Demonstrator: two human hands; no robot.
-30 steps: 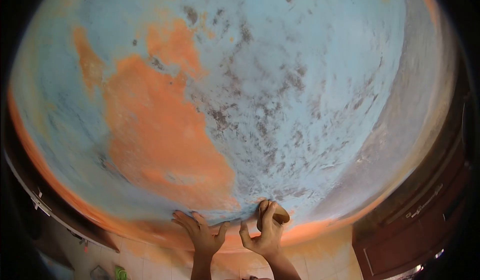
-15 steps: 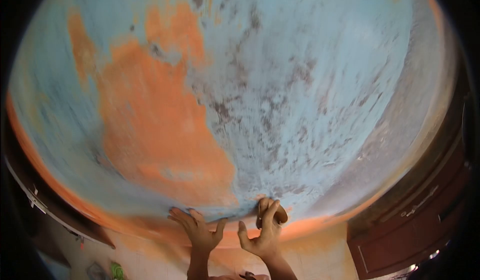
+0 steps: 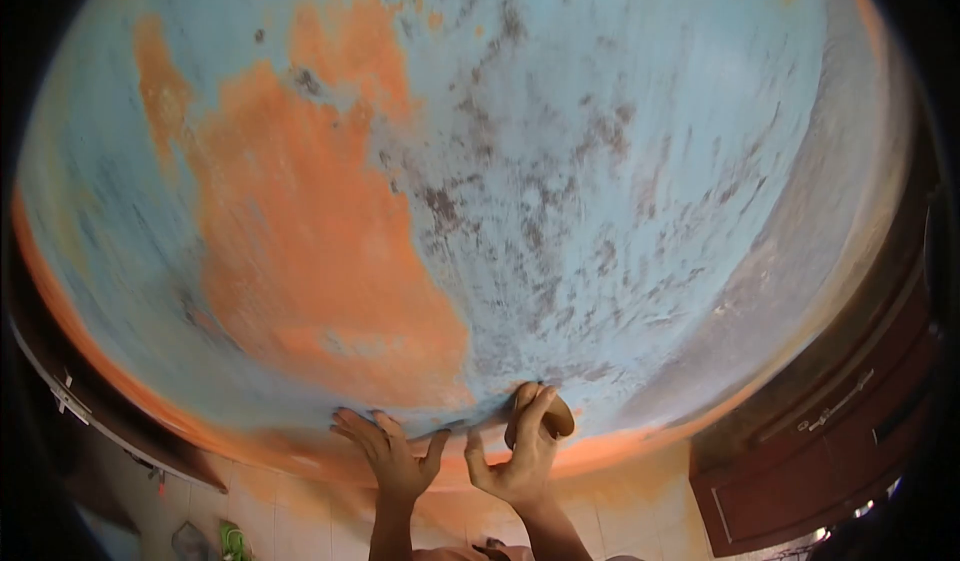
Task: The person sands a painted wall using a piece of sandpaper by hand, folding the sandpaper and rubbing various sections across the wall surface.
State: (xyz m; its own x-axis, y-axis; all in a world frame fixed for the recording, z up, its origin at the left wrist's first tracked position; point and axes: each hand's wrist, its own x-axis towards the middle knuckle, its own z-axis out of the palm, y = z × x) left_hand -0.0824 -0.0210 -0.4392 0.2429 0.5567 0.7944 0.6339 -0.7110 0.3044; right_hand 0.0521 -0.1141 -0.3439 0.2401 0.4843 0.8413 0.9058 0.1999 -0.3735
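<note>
A painted wall (image 3: 620, 211) in worn light blue, with orange and dark patches, fills most of the view. My left hand (image 3: 390, 451) rests against its lower part with the fingers spread and nothing held. To the right of it, my right hand (image 3: 518, 451) grips a curved brown piece (image 3: 557, 418), which looks like folded sandpaper, against the wall. Its thumb points up, apart from the fingers. Some fingertips of the right hand are hidden by the brown piece.
Dark red-brown wooden furniture or a door (image 3: 800, 461) stands at the lower right. Pale floor tiles (image 3: 300, 521) lie below, with a bright green item (image 3: 234, 541) at the lower left. A dark panel edge (image 3: 150, 441) curves along the left.
Both hands have shifted slightly left in view, and the right hand with the brown piece sits a little higher. The wall patches have shifted upward in the picture.
</note>
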